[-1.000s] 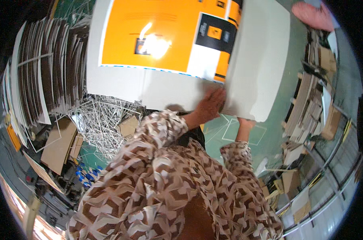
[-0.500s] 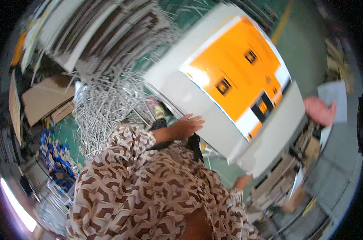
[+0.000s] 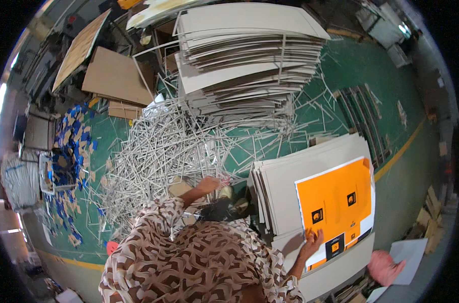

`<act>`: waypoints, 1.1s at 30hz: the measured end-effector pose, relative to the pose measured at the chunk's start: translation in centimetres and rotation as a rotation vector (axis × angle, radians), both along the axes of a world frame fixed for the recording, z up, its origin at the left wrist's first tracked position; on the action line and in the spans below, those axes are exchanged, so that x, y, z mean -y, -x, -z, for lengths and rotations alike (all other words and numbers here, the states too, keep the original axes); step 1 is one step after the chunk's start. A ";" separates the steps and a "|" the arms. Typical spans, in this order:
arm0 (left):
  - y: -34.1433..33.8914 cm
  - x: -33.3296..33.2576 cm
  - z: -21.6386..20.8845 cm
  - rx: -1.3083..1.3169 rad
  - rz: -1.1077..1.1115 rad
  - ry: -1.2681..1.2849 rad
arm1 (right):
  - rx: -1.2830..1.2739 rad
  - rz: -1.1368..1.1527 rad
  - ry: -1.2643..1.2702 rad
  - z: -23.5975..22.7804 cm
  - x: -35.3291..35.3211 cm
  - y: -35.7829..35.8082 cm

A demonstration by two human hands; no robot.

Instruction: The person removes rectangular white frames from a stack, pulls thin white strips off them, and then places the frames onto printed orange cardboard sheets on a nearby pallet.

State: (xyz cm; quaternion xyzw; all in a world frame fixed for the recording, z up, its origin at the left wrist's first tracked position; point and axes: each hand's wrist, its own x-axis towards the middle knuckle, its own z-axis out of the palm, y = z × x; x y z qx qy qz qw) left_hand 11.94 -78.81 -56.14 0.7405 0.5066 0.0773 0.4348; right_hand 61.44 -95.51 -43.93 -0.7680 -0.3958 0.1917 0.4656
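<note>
Out to the left, my left hand [image 3: 207, 185] hangs in the air with its fingers stretched out and nothing in them. Below it lie a heap of thin grey-white cardboard strips [image 3: 163, 146] and part of my shoe. My right hand [image 3: 314, 242] is at the near left edge of an orange printed sheet [image 3: 330, 197] with black squares and white corners. Its fingers are apart; whether they touch the paper is hard to tell. Under the sheet is a stack of grey-white boards [image 3: 277, 202], with a further board reaching toward me.
Behind the strips stands a tall, uneven stack of grey-white boards [image 3: 249, 22]. Brown cardboard [image 3: 113, 76] leans at the left, near blue and tan scraps [image 3: 73, 146]. A slatted pallet [image 3: 363, 121] lies at the far right; pink cloth [image 3: 383, 267] sits on a white sheet at the near right.
The view has swung right and lifted. My left hand has gone from the board stack's edge to above the strips. My right hand has come from beside the boards onto the orange sheet's edge.
</note>
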 end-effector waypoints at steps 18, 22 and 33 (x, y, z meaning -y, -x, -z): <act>6.9 -4.7 -11.9 -0.069 -0.820 -0.312 | -0.443 -0.385 0.145 -3.3 -20.1 12.1; 11.7 -16.5 -16.6 -0.113 -0.695 -0.644 | -0.466 -0.316 0.170 -4.3 -25.5 14.2; 24.6 -43.6 -28.4 -0.524 -0.399 -0.776 | -0.019 -0.665 0.069 -10.2 -54.8 26.3</act>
